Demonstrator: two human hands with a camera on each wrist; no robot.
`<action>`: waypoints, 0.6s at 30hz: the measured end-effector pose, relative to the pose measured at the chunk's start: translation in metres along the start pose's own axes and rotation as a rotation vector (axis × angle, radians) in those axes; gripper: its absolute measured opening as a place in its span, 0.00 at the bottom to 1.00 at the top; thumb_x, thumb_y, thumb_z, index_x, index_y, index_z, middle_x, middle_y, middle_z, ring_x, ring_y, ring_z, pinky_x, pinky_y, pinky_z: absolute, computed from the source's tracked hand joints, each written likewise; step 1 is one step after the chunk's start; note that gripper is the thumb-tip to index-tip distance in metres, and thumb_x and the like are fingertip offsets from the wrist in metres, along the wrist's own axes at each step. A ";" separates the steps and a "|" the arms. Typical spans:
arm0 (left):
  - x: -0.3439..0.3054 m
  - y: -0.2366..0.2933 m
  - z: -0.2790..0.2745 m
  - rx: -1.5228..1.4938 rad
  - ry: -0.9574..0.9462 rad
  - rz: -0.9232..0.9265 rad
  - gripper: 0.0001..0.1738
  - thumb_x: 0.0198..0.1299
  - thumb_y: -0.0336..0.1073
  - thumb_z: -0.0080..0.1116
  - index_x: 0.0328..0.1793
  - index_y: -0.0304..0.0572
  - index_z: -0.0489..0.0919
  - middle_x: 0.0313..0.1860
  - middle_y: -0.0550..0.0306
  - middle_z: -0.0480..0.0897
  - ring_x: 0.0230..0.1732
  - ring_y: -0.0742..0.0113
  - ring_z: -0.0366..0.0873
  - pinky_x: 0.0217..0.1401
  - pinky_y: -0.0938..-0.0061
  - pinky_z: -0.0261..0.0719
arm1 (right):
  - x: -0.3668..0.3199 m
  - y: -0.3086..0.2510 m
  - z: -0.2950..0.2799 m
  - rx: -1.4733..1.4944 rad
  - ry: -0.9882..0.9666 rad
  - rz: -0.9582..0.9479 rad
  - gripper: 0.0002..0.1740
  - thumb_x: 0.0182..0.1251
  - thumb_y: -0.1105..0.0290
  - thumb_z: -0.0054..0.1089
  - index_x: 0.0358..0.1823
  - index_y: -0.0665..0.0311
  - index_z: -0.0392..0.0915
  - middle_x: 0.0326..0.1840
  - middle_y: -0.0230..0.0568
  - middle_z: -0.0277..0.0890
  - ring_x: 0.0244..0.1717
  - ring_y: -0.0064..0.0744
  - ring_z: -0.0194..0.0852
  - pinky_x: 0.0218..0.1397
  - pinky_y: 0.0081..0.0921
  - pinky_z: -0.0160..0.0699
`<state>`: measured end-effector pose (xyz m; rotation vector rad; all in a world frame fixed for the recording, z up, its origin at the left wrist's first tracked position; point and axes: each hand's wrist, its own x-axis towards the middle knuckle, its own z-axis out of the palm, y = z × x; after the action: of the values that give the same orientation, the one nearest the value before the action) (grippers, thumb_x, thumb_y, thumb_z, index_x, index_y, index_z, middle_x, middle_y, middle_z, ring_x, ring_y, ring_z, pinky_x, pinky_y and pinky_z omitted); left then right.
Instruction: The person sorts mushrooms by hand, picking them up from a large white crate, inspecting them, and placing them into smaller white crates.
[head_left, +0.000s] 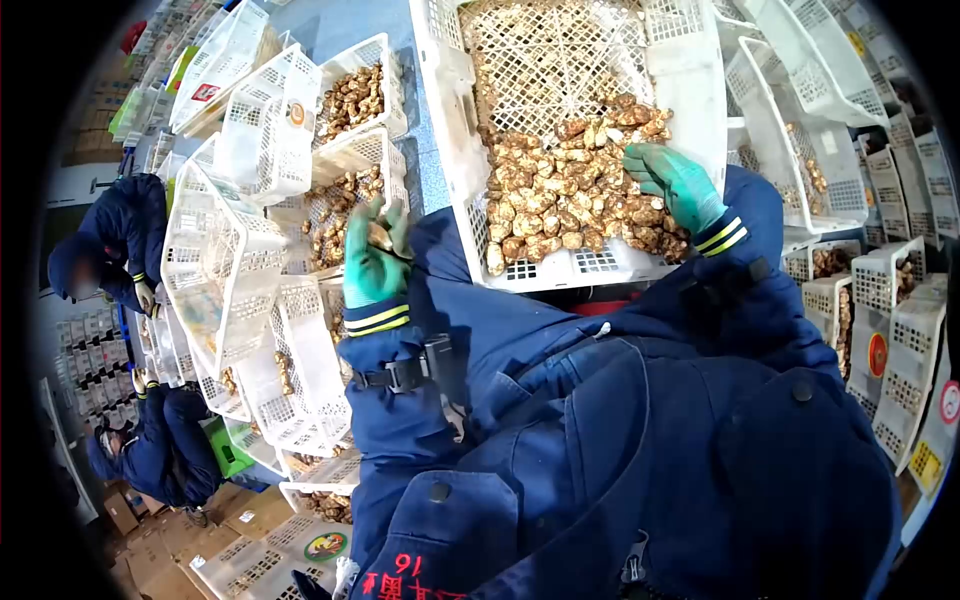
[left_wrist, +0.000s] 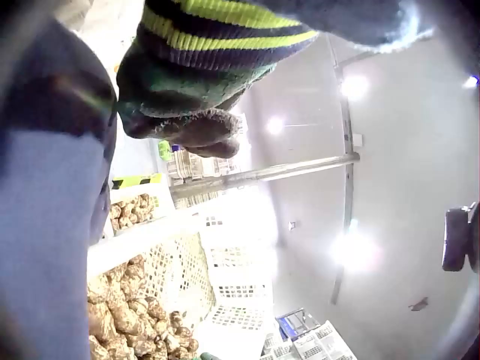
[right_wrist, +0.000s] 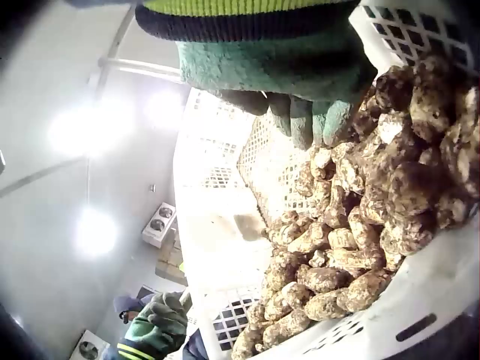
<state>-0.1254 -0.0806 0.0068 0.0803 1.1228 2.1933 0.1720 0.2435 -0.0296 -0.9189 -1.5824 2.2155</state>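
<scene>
A white plastic crate (head_left: 690, 85) sits across the person's lap, with many knobby brown tubers (head_left: 560, 195) heaped in its nearer half. The right hand (head_left: 680, 183), in a green glove, lies over the right side of the heap, fingers extended and close together. In the right wrist view its fingertips (right_wrist: 334, 124) are right at the tubers. The left hand (head_left: 372, 262), gloved too, is raised left of the lap crate, near a smaller crate (head_left: 355, 150) of tubers. Between its thumb and fingers shows a light-brown tuber (head_left: 380, 237), mostly hidden by the glove.
Stacked and tilted white crates (head_left: 225, 250) crowd the left, some with tubers inside. More crates (head_left: 800, 150) line the right side. Two other people (head_left: 165, 440) in dark blue work at the far left. Flattened cardboard (head_left: 165, 540) covers the floor there.
</scene>
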 end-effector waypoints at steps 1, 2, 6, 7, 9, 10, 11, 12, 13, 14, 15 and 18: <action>0.020 0.007 -0.023 -0.116 0.097 -0.081 0.28 0.72 0.47 0.51 0.68 0.30 0.68 0.71 0.37 0.69 0.66 0.45 0.74 0.66 0.57 0.79 | 0.000 0.002 0.000 -0.029 -0.001 0.012 0.25 0.79 0.55 0.48 0.67 0.65 0.71 0.61 0.38 0.78 0.54 0.24 0.77 0.56 0.23 0.75; 0.020 0.025 -0.024 -0.222 0.028 -0.066 0.34 0.71 0.49 0.53 0.70 0.27 0.64 0.72 0.33 0.67 0.69 0.41 0.70 0.69 0.54 0.76 | -0.001 0.001 0.002 -0.060 -0.002 0.024 0.25 0.79 0.55 0.49 0.67 0.65 0.71 0.61 0.37 0.78 0.55 0.25 0.77 0.56 0.24 0.75; 0.026 0.075 -0.031 -0.526 -0.108 0.043 0.56 0.64 0.56 0.58 0.79 0.20 0.41 0.79 0.25 0.51 0.77 0.36 0.57 0.76 0.49 0.66 | 0.010 0.006 0.012 -0.976 -0.057 -0.598 0.19 0.74 0.64 0.51 0.60 0.63 0.77 0.59 0.42 0.80 0.55 0.35 0.79 0.57 0.29 0.77; 0.024 0.074 -0.029 -0.513 -0.079 0.021 0.53 0.66 0.56 0.56 0.78 0.19 0.44 0.78 0.25 0.52 0.77 0.38 0.58 0.78 0.49 0.63 | 0.015 0.004 0.017 -1.438 -0.091 -0.919 0.18 0.72 0.66 0.52 0.59 0.63 0.78 0.59 0.43 0.80 0.55 0.38 0.80 0.57 0.30 0.78; 0.019 0.058 -0.013 -0.280 -0.020 0.019 0.47 0.69 0.54 0.54 0.76 0.19 0.52 0.76 0.25 0.57 0.77 0.39 0.59 0.79 0.51 0.62 | 0.015 0.010 0.054 -0.862 -0.098 -0.400 0.19 0.67 0.68 0.51 0.58 0.63 0.77 0.55 0.50 0.79 0.54 0.48 0.79 0.58 0.37 0.78; 0.015 0.043 -0.004 -0.131 -0.184 0.054 0.40 0.71 0.51 0.52 0.74 0.20 0.60 0.75 0.28 0.63 0.76 0.42 0.61 0.79 0.53 0.62 | 0.014 0.008 0.069 -0.973 -0.132 -0.515 0.20 0.67 0.67 0.51 0.60 0.61 0.76 0.55 0.50 0.79 0.53 0.49 0.79 0.58 0.38 0.77; 0.009 0.028 0.005 -0.202 -0.203 -0.001 0.37 0.72 0.51 0.51 0.72 0.22 0.64 0.74 0.32 0.65 0.76 0.45 0.63 0.79 0.54 0.63 | 0.014 0.003 0.081 -1.085 -0.168 -0.633 0.22 0.67 0.66 0.51 0.62 0.58 0.75 0.56 0.51 0.78 0.53 0.50 0.78 0.58 0.40 0.77; -0.005 0.011 0.026 -0.141 -0.193 -0.018 0.36 0.72 0.51 0.51 0.72 0.23 0.64 0.73 0.35 0.67 0.75 0.48 0.65 0.76 0.57 0.67 | 0.015 -0.002 0.096 -1.177 -0.236 -0.606 0.23 0.67 0.65 0.51 0.63 0.57 0.74 0.56 0.50 0.77 0.53 0.50 0.78 0.58 0.41 0.76; -0.015 -0.009 0.048 -0.218 -0.302 -0.095 0.29 0.73 0.47 0.50 0.66 0.25 0.69 0.59 0.42 0.79 0.58 0.58 0.79 0.61 0.67 0.79 | 0.018 -0.005 0.109 -1.271 -0.305 -0.579 0.24 0.67 0.64 0.51 0.65 0.55 0.73 0.57 0.49 0.76 0.54 0.50 0.78 0.58 0.43 0.75; -0.027 -0.027 0.064 -0.307 -0.376 -0.216 0.26 0.74 0.46 0.49 0.63 0.25 0.69 0.49 0.49 0.76 0.46 0.65 0.73 0.48 0.73 0.74 | 0.022 0.000 0.117 -1.447 -0.341 -0.508 0.23 0.67 0.62 0.53 0.64 0.54 0.73 0.57 0.45 0.76 0.55 0.47 0.77 0.58 0.44 0.74; -0.039 -0.044 0.081 -0.386 -0.440 -0.344 0.24 0.75 0.45 0.48 0.60 0.26 0.68 0.39 0.57 0.74 0.34 0.72 0.67 0.36 0.78 0.69 | 0.021 -0.005 0.131 -1.633 -0.337 -0.416 0.23 0.67 0.62 0.55 0.63 0.52 0.73 0.56 0.41 0.75 0.57 0.45 0.75 0.59 0.44 0.72; -0.040 -0.090 0.072 -0.169 -0.497 -0.559 0.31 0.76 0.50 0.44 0.69 0.24 0.66 0.54 0.45 0.80 0.48 0.58 0.81 0.49 0.70 0.80 | 0.021 -0.003 0.139 -1.707 -0.287 -0.390 0.20 0.64 0.63 0.57 0.58 0.52 0.75 0.55 0.40 0.74 0.58 0.42 0.74 0.58 0.42 0.72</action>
<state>-0.0223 -0.0168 -0.0050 0.1992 0.5856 1.6313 0.0686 0.1520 -0.0058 -0.3700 -3.2870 0.3077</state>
